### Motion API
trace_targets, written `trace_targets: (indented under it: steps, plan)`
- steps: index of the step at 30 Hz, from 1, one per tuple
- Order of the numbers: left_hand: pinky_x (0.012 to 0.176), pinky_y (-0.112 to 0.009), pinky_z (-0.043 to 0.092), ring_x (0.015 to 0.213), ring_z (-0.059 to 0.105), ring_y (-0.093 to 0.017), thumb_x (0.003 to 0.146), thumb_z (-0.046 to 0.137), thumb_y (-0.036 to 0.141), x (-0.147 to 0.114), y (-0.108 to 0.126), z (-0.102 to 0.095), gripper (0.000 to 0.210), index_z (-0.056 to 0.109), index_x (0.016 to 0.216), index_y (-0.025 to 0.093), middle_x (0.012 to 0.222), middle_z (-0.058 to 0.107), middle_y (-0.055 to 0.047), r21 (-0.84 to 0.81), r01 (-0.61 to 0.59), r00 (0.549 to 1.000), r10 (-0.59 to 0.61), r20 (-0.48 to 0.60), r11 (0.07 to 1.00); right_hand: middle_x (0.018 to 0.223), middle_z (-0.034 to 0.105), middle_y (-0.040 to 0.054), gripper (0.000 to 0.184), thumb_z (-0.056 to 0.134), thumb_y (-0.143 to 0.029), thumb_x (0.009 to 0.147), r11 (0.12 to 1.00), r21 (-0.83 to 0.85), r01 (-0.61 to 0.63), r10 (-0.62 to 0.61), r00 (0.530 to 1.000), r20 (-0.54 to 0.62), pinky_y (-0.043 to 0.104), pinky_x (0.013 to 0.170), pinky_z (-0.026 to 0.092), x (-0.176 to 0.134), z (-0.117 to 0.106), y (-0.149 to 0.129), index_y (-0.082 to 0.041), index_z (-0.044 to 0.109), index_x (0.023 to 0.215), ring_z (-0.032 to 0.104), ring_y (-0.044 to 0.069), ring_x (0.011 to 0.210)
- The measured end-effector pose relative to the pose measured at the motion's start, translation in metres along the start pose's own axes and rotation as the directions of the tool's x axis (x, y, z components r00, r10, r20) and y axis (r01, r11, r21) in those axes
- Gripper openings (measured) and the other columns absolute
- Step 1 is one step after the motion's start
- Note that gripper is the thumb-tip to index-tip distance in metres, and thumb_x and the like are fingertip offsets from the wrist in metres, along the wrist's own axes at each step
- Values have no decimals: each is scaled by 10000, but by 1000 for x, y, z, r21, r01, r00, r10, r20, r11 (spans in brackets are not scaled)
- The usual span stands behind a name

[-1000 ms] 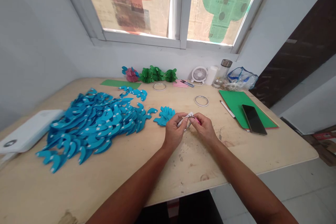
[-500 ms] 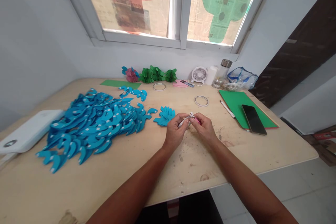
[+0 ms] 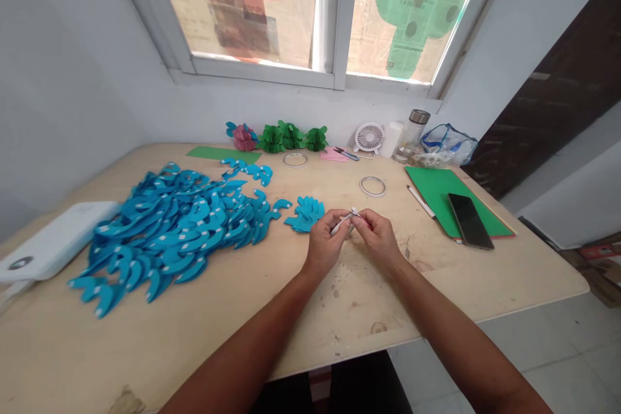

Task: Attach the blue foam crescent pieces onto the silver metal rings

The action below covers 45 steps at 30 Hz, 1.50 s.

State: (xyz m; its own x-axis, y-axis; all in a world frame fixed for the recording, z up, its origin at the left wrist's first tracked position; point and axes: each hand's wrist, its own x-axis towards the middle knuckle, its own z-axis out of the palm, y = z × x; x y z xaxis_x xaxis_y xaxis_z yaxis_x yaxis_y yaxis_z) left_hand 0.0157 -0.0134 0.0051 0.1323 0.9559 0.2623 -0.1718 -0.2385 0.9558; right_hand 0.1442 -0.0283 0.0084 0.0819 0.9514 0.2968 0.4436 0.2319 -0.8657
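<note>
Close together over the table, my left hand [image 3: 327, 236] and my right hand [image 3: 376, 233] both pinch a small whitish piece [image 3: 354, 211]. It is narrow, with one pale end sticking up between the fingertips; its kind is too small to make out. My fingers are closed and hide much of it. Just beyond my left hand lies a small fanned stack of blue paper pieces [image 3: 306, 212]. Farther left spreads a big heap of curved blue paper pieces [image 3: 194, 226] with small white squares on them. A roll of narrow tape [image 3: 372, 180] lies flat beyond my right hand.
On the right, a black phone [image 3: 469, 221] rests on green sheets [image 3: 436, 197] beside a white pen [image 3: 421, 201]. Along the wall stand green paper ornaments [image 3: 291, 136], a small fan [image 3: 369, 138] and a bottle [image 3: 412, 132]. A white device [image 3: 63, 233] lies at far left.
A pink bit that showed at my right fingertips is now hardly visible. Both hands stay in almost the same place, still pinching the whitish piece.
</note>
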Motion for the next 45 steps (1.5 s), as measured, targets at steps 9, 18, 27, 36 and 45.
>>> trace_targets:
  steps: [9,18,27,36,45]
  plan:
    - [540,-203,397,541,482,-82,752,603,324,0,2,0,192,636,853,164,697,625,5,34,-3,1000,3,10,999,520,386,-52,311,494,-441,803,997,-81,20,-26,997,-69,215,489,275,-2,0,-3,-165,573,684,352,88,499]
    - [543,-207,410,531,496,-90,746,599,321,0,2,-1,192,644,849,165,668,620,4,81,-24,999,26,-26,996,510,361,-53,333,478,-459,809,990,-142,16,-33,992,-122,216,481,270,-1,-3,-6,-170,563,668,338,86,487]
    - [576,-220,432,618,564,-126,766,580,303,11,1,-5,176,638,871,174,718,646,-10,288,-126,987,150,-64,949,526,316,-58,361,480,-481,806,997,-81,-17,-10,946,-325,220,493,267,9,-21,2,-182,463,606,314,87,502]
    - [677,-281,436,772,640,-207,818,495,236,43,-17,41,257,609,1046,200,877,700,-88,706,-330,943,262,208,627,527,336,-58,360,503,-495,786,998,-57,-31,5,909,-416,216,484,281,14,-30,6,-180,485,614,321,90,502]
    - [621,-267,431,713,615,-201,732,571,172,35,-31,60,318,580,1044,236,770,673,-37,616,-315,935,123,334,722,525,432,-46,344,498,-491,785,991,-129,-45,-8,923,-386,214,497,304,12,-30,6,-173,549,662,379,98,502]
